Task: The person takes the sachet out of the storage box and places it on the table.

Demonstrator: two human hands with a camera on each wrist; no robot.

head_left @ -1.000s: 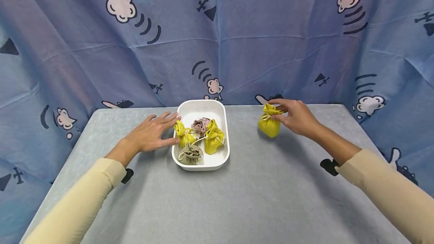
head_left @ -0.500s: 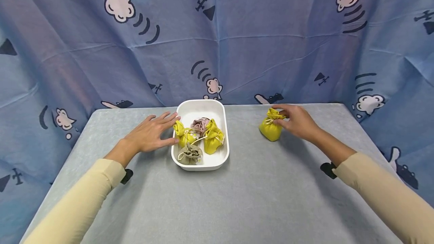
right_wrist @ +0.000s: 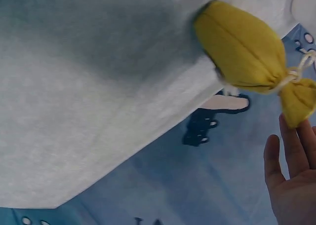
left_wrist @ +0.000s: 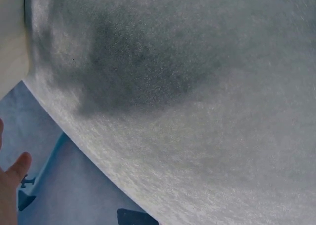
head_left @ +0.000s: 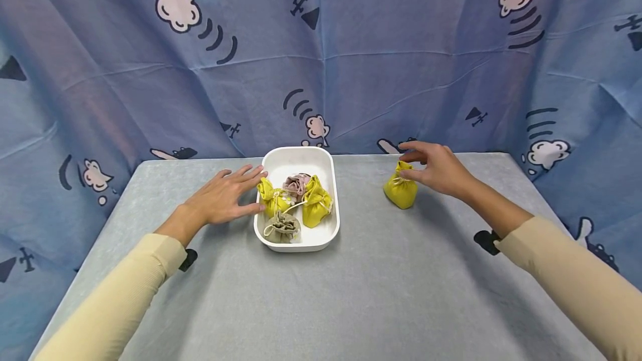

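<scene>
A yellow drawstring pouch (head_left: 400, 191) stands on the grey table to the right of the white tray (head_left: 321, 241). Around its tied top my right hand (head_left: 436, 169) has parted its fingers, the thumb close to the neck. In the right wrist view the same pouch (right_wrist: 242, 47) appears with straight fingers (right_wrist: 294, 148) by its gathered top; whether they still touch it I cannot tell. My left hand (head_left: 220, 196) lies spread at the tray's left rim, fingertips at the edge. Inside the tray are two yellow pouches (head_left: 316, 205), a pink one (head_left: 296, 185) and a grey-green one (head_left: 283, 228).
The grey table (head_left: 341, 305) reaches back to a blue patterned curtain (head_left: 376, 71), which also hangs at both sides. Dark wrist cameras sit under both sleeves. The left wrist view shows mostly tabletop (left_wrist: 197, 136) and a bit of the left thumb (left_wrist: 19, 168).
My right hand lowered the yellow pouch onto the table, then its fingers spread and lifted from the gathered top. The left hand and tray stayed in place.
</scene>
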